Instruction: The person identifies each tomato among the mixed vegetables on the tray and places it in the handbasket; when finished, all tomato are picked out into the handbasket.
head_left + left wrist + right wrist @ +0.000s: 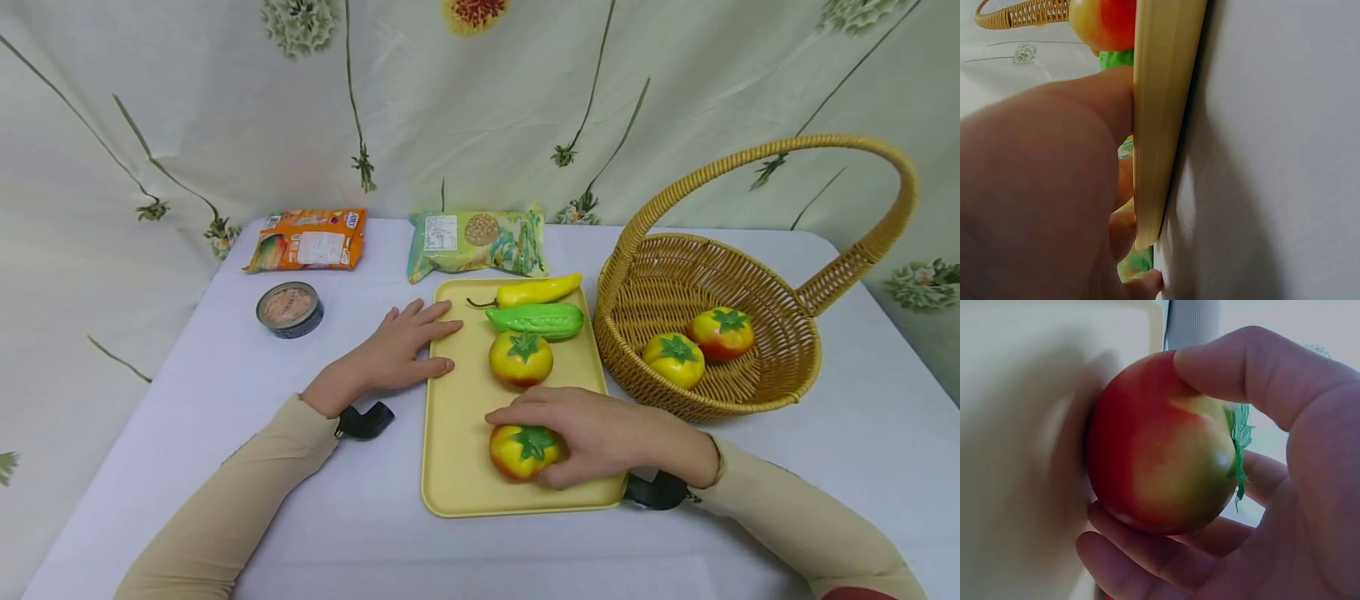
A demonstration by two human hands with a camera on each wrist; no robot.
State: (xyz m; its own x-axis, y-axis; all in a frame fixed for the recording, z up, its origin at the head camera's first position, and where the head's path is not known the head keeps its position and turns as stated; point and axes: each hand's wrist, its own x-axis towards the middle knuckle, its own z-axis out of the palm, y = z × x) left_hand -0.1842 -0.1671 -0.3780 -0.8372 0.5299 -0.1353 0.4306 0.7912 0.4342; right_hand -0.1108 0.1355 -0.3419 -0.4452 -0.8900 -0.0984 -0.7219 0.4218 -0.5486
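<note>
My right hand (600,433) grips a yellow-and-red toy tomato (510,454) with a green leafy top, at the front of the yellow tray (456,454). In the right wrist view, thumb and fingers go around this tomato (1160,450), which sits against or just over the tray's surface; contact is unclear. My left hand (401,350) rests on the tray's left rim with its fingers extended. Behind the gripped tomato, the tray holds a second tomato (517,367), a green cucumber-like vegetable (536,322) and a yellow pepper (542,289).
Right of the tray stands a wicker basket (637,387) with a tall handle, holding two more tomatoes (722,337). An orange packet (307,242) and a green packet (480,242) lie along the back. Left of the tray is a round tin (289,308).
</note>
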